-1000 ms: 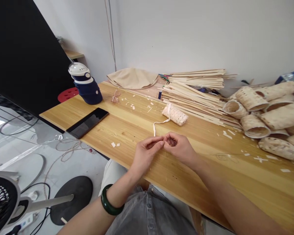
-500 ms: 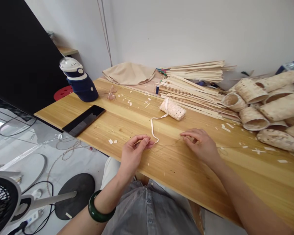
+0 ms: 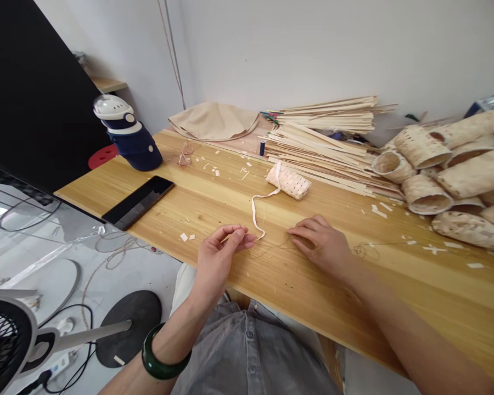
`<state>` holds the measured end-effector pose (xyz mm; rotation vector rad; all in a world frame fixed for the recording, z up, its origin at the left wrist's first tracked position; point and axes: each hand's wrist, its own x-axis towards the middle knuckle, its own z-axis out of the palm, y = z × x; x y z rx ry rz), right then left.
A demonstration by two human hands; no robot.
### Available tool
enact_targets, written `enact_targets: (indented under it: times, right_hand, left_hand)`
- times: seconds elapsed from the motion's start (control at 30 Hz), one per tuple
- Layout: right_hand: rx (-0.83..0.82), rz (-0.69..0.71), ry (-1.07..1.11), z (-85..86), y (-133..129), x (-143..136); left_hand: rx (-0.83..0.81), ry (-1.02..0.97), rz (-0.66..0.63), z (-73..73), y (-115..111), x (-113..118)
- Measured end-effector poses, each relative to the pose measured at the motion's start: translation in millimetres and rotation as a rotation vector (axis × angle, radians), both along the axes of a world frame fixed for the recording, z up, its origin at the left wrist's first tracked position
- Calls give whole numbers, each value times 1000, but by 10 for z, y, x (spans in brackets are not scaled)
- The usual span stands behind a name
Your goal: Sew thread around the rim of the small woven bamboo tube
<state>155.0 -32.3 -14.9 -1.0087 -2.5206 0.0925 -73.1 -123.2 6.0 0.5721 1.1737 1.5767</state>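
Note:
My left hand (image 3: 222, 247) is pinched near the end of a white ribbon (image 3: 254, 211); what sits between its fingertips is too small to make out. The ribbon runs back to a small woven bark cylinder (image 3: 293, 182) lying on the table. A thin brown thread (image 3: 271, 246) trails over the wood between my hands. My right hand (image 3: 321, 241) rests low over the table, its thumb and index finger closed on the thread. More thread lies in loose loops to the right of that wrist.
Across the wooden table (image 3: 214, 203) lie a black tablet (image 3: 139, 202), a blue and white bottle (image 3: 134, 144), glasses (image 3: 185, 154), a thread spool (image 3: 262, 147), wood strips (image 3: 316, 156), a beige cloth (image 3: 216, 120) and bark tubes (image 3: 428, 195). Small scraps are scattered about. A fan stands lower left.
My right hand has moved left and lower, nearer my left hand. My left hand has shifted slightly left. The thread between them hangs looser.

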Motion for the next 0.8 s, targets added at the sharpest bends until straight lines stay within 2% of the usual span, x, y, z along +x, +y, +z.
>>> enact_targets:
  times: [0.23,0.37,0.53,0.8]
  right_hand:
    - [52,-53,-77,2,-52,-64]
    - [73,-102,-86,22,-79,26]
    - [99,-173,-87,69,-101,322]
    - [103,-349,-65,211,-44,982]
  left_hand:
    - [29,-14,34,89,-52,-13]
    - [26,-10,77,65,-54,-66]
    - [-1,6,154,20,-34,-156]
    - [-16,18,202,-1,-23,-290]
